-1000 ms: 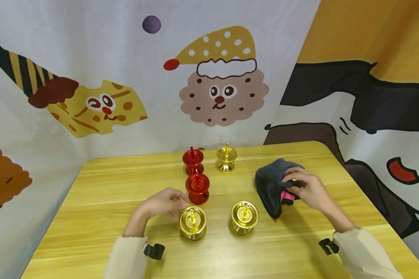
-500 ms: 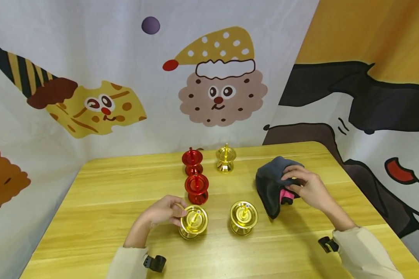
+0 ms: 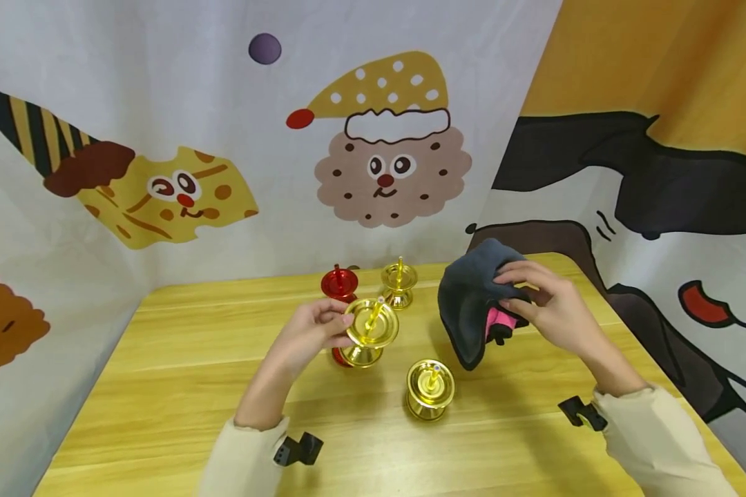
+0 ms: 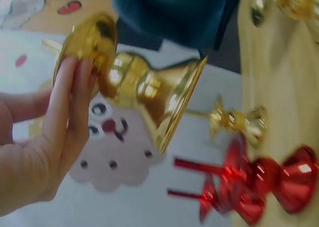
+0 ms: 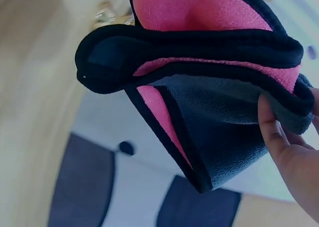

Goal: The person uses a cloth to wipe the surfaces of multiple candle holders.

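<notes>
My left hand (image 3: 307, 335) grips a shiny gold candle holder (image 3: 371, 326) by the rim of its upper dish, raised off the table and slightly tilted. In the left wrist view, thumb and fingers pinch that dish, and the flared foot of the candle holder (image 4: 149, 87) hangs free. My right hand (image 3: 553, 304) pinches a folded cloth (image 3: 466, 297), grey-blue outside with black edging, also lifted. The right wrist view shows the pink inner side of the cloth (image 5: 199, 10). Another gold candle holder (image 3: 430, 390) stands upright on the table between both hands.
At the back stand a red candle holder (image 3: 340, 281) and a gold one (image 3: 399, 283). A second red candle holder (image 4: 264, 174) is mostly hidden behind the held one in the head view. A cartoon-printed curtain (image 3: 193, 76) hangs behind the wooden table (image 3: 161, 386).
My left hand has taken hold of the near-left gold candle holder and lifted it up and away, in front of the red one. My right hand has raised the cloth off the table.
</notes>
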The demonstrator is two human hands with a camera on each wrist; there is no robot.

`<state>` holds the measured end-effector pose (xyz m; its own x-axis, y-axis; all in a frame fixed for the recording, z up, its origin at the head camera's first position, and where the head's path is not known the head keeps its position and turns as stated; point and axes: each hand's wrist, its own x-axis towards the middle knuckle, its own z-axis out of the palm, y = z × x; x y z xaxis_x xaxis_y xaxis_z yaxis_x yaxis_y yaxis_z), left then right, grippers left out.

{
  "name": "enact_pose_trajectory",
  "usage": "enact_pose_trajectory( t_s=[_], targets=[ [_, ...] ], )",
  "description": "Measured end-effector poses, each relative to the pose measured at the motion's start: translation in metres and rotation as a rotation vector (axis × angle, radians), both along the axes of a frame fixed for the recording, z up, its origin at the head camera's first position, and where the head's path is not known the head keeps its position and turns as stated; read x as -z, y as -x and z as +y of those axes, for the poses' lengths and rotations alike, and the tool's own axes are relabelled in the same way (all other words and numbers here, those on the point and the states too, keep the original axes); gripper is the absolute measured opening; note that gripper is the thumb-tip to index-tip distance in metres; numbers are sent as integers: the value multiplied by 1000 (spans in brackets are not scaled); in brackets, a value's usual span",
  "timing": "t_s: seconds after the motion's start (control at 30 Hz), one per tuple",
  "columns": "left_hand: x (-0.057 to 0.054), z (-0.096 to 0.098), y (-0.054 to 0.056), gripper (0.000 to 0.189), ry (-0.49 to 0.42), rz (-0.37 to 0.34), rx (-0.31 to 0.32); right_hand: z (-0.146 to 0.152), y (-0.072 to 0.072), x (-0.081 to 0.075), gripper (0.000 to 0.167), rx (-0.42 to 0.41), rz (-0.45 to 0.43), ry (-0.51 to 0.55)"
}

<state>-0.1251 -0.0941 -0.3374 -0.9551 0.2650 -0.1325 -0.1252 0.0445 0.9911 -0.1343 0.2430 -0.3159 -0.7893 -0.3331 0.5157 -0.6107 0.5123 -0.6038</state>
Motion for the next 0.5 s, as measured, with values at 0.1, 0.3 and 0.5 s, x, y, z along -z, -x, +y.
enact_pose_trajectory(
  t_s=[0.1, 0.3, 0.5],
  targets=[
    [-12, 15, 3, 24, -12, 14, -84, -13, -2, -13, 40, -56, -3, 59],
    [-22, 40, 4, 21, -77, 68, -131, -46, -7, -26, 43, -190, -41, 244],
    [-22, 50, 2, 21, -124, 72, -126, -70, -10, -17, 42, -258, -103, 279]
  ],
)
